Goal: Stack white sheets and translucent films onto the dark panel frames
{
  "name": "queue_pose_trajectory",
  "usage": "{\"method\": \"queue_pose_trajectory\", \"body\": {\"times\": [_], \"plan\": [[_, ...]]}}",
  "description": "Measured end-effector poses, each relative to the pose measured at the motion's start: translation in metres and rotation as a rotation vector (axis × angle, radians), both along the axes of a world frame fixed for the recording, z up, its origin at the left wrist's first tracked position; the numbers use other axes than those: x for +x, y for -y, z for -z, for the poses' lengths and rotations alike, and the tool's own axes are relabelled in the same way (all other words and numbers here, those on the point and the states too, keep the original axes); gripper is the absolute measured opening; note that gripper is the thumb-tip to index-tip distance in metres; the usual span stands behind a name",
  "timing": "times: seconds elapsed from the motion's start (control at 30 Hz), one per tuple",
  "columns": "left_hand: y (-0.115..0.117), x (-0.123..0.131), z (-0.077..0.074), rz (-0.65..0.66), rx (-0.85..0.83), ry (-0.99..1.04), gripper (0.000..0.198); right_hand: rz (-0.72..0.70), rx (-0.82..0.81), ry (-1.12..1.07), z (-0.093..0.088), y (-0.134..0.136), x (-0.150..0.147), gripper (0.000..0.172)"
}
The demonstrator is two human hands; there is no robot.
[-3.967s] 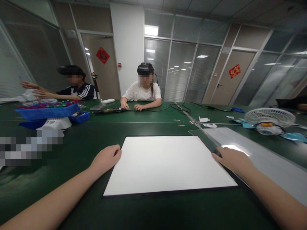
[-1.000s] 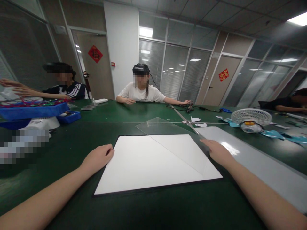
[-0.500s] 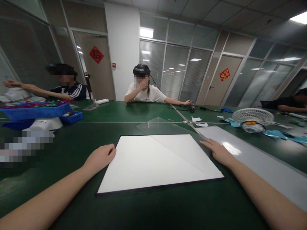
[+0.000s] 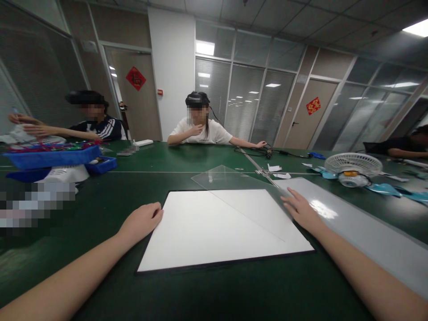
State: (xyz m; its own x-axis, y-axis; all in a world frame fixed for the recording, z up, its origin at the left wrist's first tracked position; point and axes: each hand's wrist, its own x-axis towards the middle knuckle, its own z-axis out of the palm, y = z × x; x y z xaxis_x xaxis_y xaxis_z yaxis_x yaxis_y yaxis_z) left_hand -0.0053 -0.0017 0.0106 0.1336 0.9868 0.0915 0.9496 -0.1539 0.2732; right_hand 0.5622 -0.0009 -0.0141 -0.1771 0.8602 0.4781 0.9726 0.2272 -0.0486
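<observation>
Head cam: black-bordered white sheet (image 4: 207,240) flat on green table (image 4: 217,298) before me. My left hand (image 4: 142,220) curled at its left edge, can't tell if pinching. My right hand (image 4: 301,209) fingers spread, by right edge. Clear sheet (image 4: 247,196) askew over white sheet, corner past far edge.

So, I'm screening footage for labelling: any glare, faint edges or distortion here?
Head view: bright glare on the glossy panel beside the right hand; head view: the clear sheet shows only faintly, partly over the white board; head view: the doors lean outward, suggesting lens distortion.
</observation>
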Motion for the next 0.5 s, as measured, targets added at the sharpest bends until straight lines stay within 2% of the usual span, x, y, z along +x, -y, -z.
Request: {"method": "queue_pose_trajectory", "body": {"times": [0.13,0.23,0.33,0.5], "plan": [[0.002,0.001,0.001,0.016,0.014,-0.032,0.032,-0.001,-0.063,0.038,-0.005,0.003,-0.008,0.038],[0.001,0.0,0.001,0.012,0.029,-0.055,0.031,0.062,-0.053,0.048,-0.008,0.006,-0.016,0.051],[0.0,-0.001,0.002,0.017,0.027,-0.047,0.03,0.054,-0.048,0.086,-0.014,0.01,-0.024,0.066],[-0.002,-0.002,0.002,0.012,0.003,-0.008,0.03,0.039,-0.151,0.052,-0.022,0.018,-0.032,0.074]]}}
